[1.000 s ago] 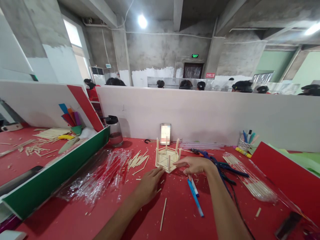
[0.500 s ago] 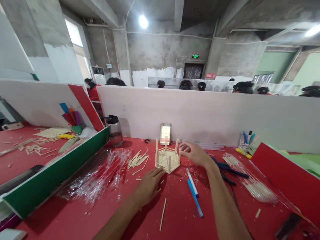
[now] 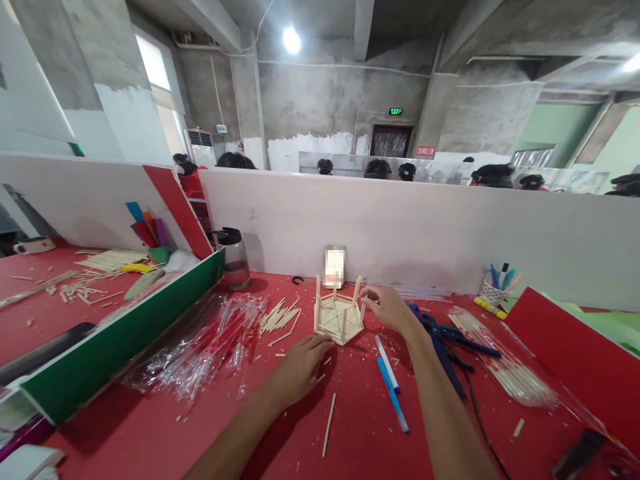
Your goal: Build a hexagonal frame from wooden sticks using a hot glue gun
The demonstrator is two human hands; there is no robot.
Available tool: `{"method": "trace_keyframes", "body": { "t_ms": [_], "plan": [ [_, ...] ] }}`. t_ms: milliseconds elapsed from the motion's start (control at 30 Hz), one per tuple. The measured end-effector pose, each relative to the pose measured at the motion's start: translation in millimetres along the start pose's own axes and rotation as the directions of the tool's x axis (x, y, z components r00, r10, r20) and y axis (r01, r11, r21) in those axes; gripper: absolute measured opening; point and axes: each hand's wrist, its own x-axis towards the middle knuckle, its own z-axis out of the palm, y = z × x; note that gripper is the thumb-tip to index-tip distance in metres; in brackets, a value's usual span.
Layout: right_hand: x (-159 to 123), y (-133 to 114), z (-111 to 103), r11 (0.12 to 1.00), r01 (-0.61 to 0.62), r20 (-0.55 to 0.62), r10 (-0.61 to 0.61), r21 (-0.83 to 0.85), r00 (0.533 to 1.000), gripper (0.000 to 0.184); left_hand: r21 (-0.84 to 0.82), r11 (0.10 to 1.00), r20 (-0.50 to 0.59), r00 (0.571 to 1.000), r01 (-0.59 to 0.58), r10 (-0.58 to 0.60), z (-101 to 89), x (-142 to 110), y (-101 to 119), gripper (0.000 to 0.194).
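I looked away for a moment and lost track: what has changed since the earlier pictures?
The right hand has moved forward and slightly right, from the near right side of the stick frame to its far right, uncovering the upper end of the white pen. Whether it grips anything is unclear. The left hand stays at the frame's near left edge; the frame and blue pen look unmoved.

Stick frame [image 3: 341, 325] stands right of loose sticks [image 3: 277, 319].
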Motion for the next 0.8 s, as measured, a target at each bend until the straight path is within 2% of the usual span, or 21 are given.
{"method": "trace_keyframes", "body": {
  "t_ms": [167, 333, 500, 800],
  "plan": [
    [-2.0, -0.3, -6.0, 0.999, -0.031, -0.008, 0.031, -0.037, 0.999, 0.019, -0.022, 0.998, -0.001, 0.998, -0.057, 0.057, -7.8, -2.5, -0.2, 0.038],
    [-3.5, 4.9, -7.9, 0.997, -0.050, -0.039, 0.048, -0.059, 0.998, 0.019, -0.001, 0.991, 0.087, 0.988, -0.130, 0.130, -3.8, -3.1, -1.2, 0.037],
    [-3.6, 11.7, -6.7, 0.997, -0.068, -0.065, 0.066, -0.033, 0.996, 0.022, 0.046, 0.993, 0.058, 0.993, -0.110, 0.107, -8.6, -3.5, -2.2, 0.024],
    [-4.0, 16.1, -2.9, 0.994, -0.108, -0.077, 0.106, -0.021, 0.991, 0.025, 0.144, 0.989, 0.033, 0.999, 0.019, -0.024, -22.3, -6.3, -8.5, 0.021]
  ]
}}
